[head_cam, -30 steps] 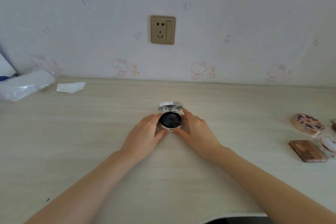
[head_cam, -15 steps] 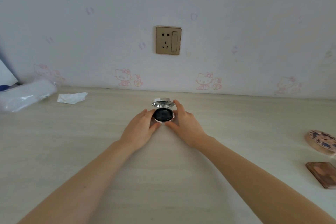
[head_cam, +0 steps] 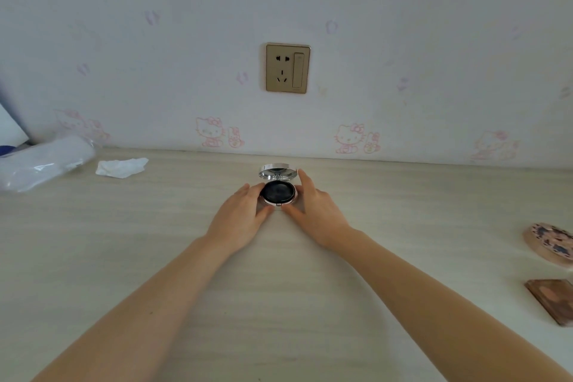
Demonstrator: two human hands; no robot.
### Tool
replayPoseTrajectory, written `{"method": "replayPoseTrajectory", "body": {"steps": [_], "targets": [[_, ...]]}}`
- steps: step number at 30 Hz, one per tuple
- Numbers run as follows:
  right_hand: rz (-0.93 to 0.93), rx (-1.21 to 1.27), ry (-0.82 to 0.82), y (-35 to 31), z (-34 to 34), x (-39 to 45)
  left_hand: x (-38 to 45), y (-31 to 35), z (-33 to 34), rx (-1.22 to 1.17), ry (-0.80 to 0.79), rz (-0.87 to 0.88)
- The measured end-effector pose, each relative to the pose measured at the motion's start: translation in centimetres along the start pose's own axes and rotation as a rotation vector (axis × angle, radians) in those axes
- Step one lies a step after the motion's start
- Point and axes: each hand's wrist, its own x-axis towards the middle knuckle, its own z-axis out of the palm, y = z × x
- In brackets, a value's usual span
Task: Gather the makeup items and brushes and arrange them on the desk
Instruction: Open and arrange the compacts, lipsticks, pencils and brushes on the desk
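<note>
An open round compact point(head_cam: 278, 191) with a black inside and a raised silver mirror lid sits on the pale wooden desk point(head_cam: 155, 242), close to the back wall. My left hand point(head_cam: 240, 214) holds its left side between fingers and thumb. My right hand point(head_cam: 313, 211) holds its right side, the index finger stretched up beside the lid. At the right edge lie a round patterned compact point(head_cam: 550, 242) and a brown rectangular palette point(head_cam: 553, 301), both apart from my hands.
A crumpled white tissue point(head_cam: 121, 167) and a clear plastic-wrapped bundle point(head_cam: 43, 163) lie at the back left. A gold wall socket point(head_cam: 287, 67) sits above the compact. The wall runs along the desk's far edge.
Both hands have slid the open compact away from me toward the wall. The view has shifted, so the items at the right sit nearer the frame edge.
</note>
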Motion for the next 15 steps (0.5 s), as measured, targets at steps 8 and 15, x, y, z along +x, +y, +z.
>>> {"method": "replayPoseTrajectory", "body": {"steps": [8, 15], "targets": [[0.028, -0.123, -0.032, 0.5, -1.6, -2.3, -1.6, 0.7, -0.5, 0.093, 0.038, -0.055], [0.012, -0.304, -0.023, 1.6, -5.1, -7.6, -4.7, 4.5, -0.4, 0.127, 0.135, 0.057]]}}
